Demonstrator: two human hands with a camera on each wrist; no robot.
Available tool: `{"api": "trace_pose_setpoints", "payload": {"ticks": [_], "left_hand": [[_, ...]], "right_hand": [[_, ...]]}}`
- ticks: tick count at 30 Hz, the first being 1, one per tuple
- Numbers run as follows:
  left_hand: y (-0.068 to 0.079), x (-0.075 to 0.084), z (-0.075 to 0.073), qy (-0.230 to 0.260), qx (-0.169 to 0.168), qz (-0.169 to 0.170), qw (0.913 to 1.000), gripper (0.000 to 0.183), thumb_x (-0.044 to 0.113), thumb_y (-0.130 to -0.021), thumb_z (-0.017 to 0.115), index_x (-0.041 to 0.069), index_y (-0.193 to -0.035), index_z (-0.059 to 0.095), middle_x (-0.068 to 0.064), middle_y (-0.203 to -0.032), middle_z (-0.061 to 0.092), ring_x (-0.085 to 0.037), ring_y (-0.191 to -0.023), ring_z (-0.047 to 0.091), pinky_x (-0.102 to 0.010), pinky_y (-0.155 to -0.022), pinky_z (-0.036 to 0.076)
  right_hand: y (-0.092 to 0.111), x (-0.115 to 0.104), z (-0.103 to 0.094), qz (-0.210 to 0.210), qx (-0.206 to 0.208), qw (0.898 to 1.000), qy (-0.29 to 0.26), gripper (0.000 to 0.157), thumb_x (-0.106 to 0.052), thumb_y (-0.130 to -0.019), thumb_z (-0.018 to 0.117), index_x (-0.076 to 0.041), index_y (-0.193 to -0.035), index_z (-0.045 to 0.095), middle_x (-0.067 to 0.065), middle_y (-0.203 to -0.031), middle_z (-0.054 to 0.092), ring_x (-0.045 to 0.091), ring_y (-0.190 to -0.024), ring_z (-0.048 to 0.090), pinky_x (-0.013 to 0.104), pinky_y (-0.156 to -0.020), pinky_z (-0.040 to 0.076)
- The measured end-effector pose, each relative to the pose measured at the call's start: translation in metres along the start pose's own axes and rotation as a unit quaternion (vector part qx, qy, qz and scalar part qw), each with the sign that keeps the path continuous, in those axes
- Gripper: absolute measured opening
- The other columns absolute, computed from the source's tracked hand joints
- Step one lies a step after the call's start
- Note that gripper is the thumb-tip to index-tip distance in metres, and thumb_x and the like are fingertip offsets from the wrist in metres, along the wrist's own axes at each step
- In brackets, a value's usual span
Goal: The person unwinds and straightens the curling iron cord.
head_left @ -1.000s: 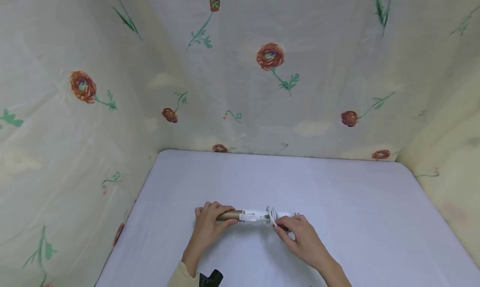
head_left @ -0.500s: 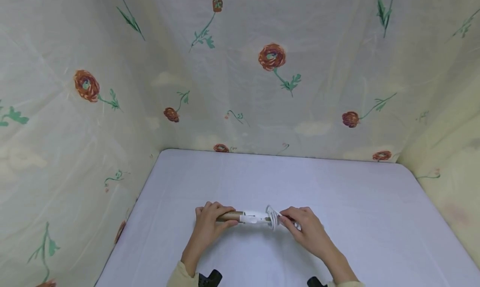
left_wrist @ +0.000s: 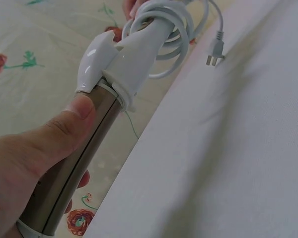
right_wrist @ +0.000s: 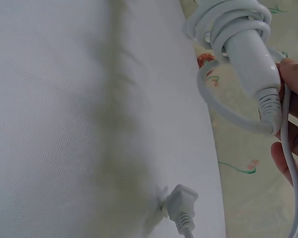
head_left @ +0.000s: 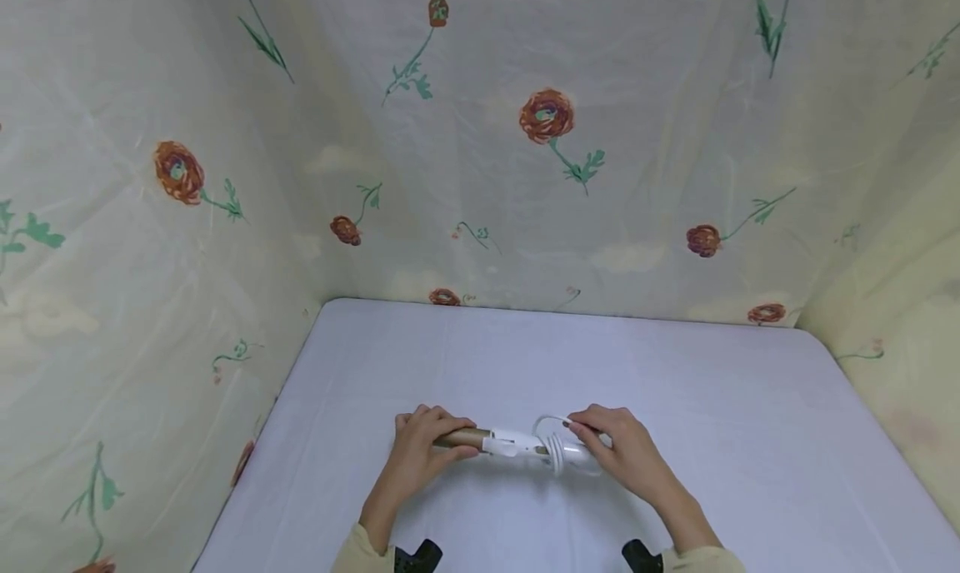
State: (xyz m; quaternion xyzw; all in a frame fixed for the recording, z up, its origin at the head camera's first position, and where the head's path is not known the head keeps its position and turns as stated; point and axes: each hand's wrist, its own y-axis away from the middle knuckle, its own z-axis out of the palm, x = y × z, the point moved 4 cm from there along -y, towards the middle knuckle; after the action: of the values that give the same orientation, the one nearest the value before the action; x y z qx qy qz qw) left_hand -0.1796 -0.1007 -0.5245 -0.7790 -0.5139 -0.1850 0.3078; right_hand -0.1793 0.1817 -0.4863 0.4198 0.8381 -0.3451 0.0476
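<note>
A curling iron (head_left: 504,443) with a gold-brown barrel (left_wrist: 72,163) and white handle (right_wrist: 253,62) is held level over the table. My left hand (head_left: 420,448) grips the barrel, thumb lying along it below the white clamp lever (left_wrist: 95,62). Several loops of white power cord (left_wrist: 181,37) circle the handle. At the handle's far end, my right hand (head_left: 626,456) pinches a length of the cord, which arches from the loops to the fingertips. The two-pin plug (right_wrist: 181,202) dangles free on its cord, in both wrist views.
A white-covered table (head_left: 675,390) lies beneath both hands. Flower-patterned cloth (head_left: 637,140) hangs behind and along both sides. Black wrist mounts (head_left: 420,556) show at the sleeves.
My right hand has moved rightward and slightly away from the loops, drawing out an arc of cord. The loops now sit lower around the handle. My left hand keeps its grip on the barrel.
</note>
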Motion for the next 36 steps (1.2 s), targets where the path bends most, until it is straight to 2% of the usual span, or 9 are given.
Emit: {"api": "trace_pose_setpoints", "payload": {"ticks": [8,13,17,21,24,27,32,34,36], "left_hand": [[0.002,0.002,-0.001,0.009,0.002,0.024,0.9997,0.039,0.053,-0.073,0.069,0.032,-0.107,0.07,0.016,-0.091,0.063,-0.005,-0.083,0.046,-0.037,-0.081,0.024],[0.0,0.005,-0.003,0.007,0.002,0.034,0.9994,0.038,0.055,-0.074,0.068,0.035,-0.106,0.07,0.018,-0.091,0.062,-0.003,-0.084,0.045,-0.038,-0.082,0.024],[0.0,0.005,-0.003,0.01,-0.003,0.032,0.9994,0.037,0.054,-0.073,0.068,0.038,-0.106,0.069,0.019,-0.091,0.061,-0.003,-0.084,0.045,-0.037,-0.082,0.024],[0.002,0.005,-0.001,0.027,-0.012,0.023,0.9993,0.037,0.053,-0.074,0.069,0.035,-0.107,0.069,0.019,-0.091,0.061,-0.004,-0.084,0.045,-0.036,-0.082,0.023],[0.002,0.006,-0.002,0.037,-0.012,0.018,0.9991,0.039,0.052,-0.074,0.069,0.032,-0.108,0.07,0.018,-0.091,0.061,-0.004,-0.084,0.045,-0.035,-0.081,0.023],[0.001,0.006,-0.001,0.035,-0.008,0.015,0.9992,0.039,0.051,-0.074,0.069,0.032,-0.109,0.069,0.019,-0.092,0.061,-0.003,-0.085,0.045,-0.035,-0.081,0.023],[-0.001,0.006,-0.002,0.032,0.01,0.006,0.9994,0.038,0.049,-0.073,0.072,0.034,-0.108,0.069,0.019,-0.091,0.062,-0.004,-0.084,0.045,-0.035,-0.081,0.023],[-0.001,0.007,-0.002,0.034,0.016,0.003,0.9993,0.037,0.049,-0.073,0.072,0.035,-0.107,0.069,0.018,-0.091,0.062,-0.004,-0.084,0.045,-0.035,-0.08,0.023],[-0.001,0.007,-0.002,0.038,0.02,0.001,0.9991,0.037,0.047,-0.073,0.072,0.035,-0.107,0.069,0.017,-0.092,0.063,-0.004,-0.084,0.046,-0.035,-0.08,0.024]], "right_hand": [[0.007,0.009,0.008,0.043,-0.039,0.998,-0.039,0.013,-0.014,-0.087,0.068,-0.017,-0.098,0.073,-0.012,-0.083,0.07,-0.004,-0.076,0.058,0.031,-0.072,0.047],[0.011,0.017,0.011,0.057,-0.043,0.995,-0.063,0.013,-0.012,-0.087,0.067,-0.015,-0.098,0.073,-0.011,-0.079,0.068,-0.006,-0.07,0.055,0.027,-0.069,0.047],[0.017,0.025,0.013,0.09,-0.056,0.99,-0.093,0.012,-0.013,-0.09,0.063,-0.014,-0.099,0.072,-0.008,-0.078,0.067,-0.004,-0.071,0.056,0.024,-0.067,0.049],[0.026,0.029,0.02,0.134,-0.072,0.982,-0.113,0.015,-0.019,-0.093,0.06,-0.016,-0.102,0.072,-0.007,-0.087,0.07,-0.001,-0.08,0.061,0.024,-0.072,0.051],[0.033,0.03,0.028,0.158,-0.082,0.978,-0.113,0.015,-0.015,-0.09,0.064,-0.018,-0.103,0.07,-0.008,-0.094,0.071,0.004,-0.087,0.064,0.028,-0.078,0.051],[0.038,0.028,0.035,0.205,-0.096,0.969,-0.102,0.023,-0.01,-0.082,0.07,-0.022,-0.102,0.07,-0.012,-0.096,0.071,0.008,-0.091,0.065,0.033,-0.083,0.051],[0.041,0.024,0.044,0.303,-0.122,0.941,-0.085,0.025,-0.018,-0.082,0.07,-0.027,-0.105,0.069,-0.009,-0.104,0.071,0.017,-0.102,0.065,0.044,-0.093,0.047],[0.042,0.02,0.044,0.31,-0.128,0.94,-0.063,0.023,-0.022,-0.084,0.069,-0.025,-0.106,0.069,-0.008,-0.1,0.071,0.018,-0.1,0.065,0.047,-0.093,0.046],[0.042,0.017,0.044,0.287,-0.133,0.948,-0.033,0.014,-0.024,-0.086,0.067,-0.024,-0.1,0.069,-0.01,-0.092,0.07,0.012,-0.09,0.064,0.042,-0.088,0.048]]}}
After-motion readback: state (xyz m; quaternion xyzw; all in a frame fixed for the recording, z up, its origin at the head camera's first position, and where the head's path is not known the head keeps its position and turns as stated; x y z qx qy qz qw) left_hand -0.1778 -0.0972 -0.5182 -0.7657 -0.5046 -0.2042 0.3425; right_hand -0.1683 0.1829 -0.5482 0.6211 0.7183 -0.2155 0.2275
